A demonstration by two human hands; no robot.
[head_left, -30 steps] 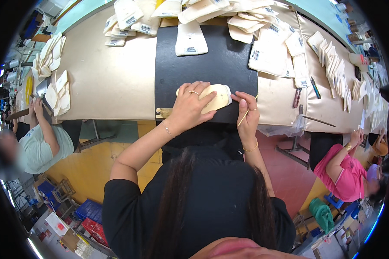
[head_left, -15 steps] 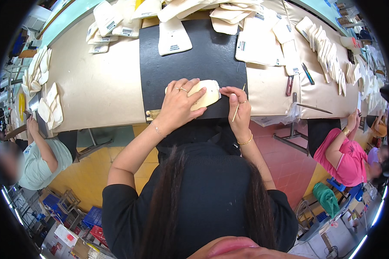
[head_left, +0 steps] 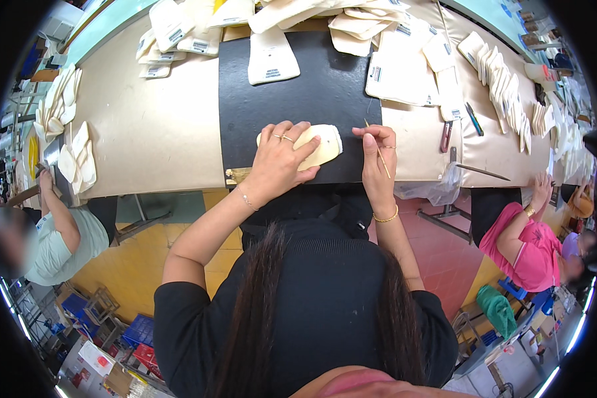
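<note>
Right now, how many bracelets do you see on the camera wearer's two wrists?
2: a thin bracelet near the left hand, a gold bracelet near the right hand. None seems hidden.

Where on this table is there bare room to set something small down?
The widest bare patch is beige tabletop, left of the black mat and right of the far-left pads. The mat itself is open between the labelled pad and the left hand. Piled cream pads crowd the far edge.

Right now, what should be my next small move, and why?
Perhaps bring the thin stick to the cream pad: your right grip holds it apart from the pad's right end, while your left grip holds the pad.
</note>
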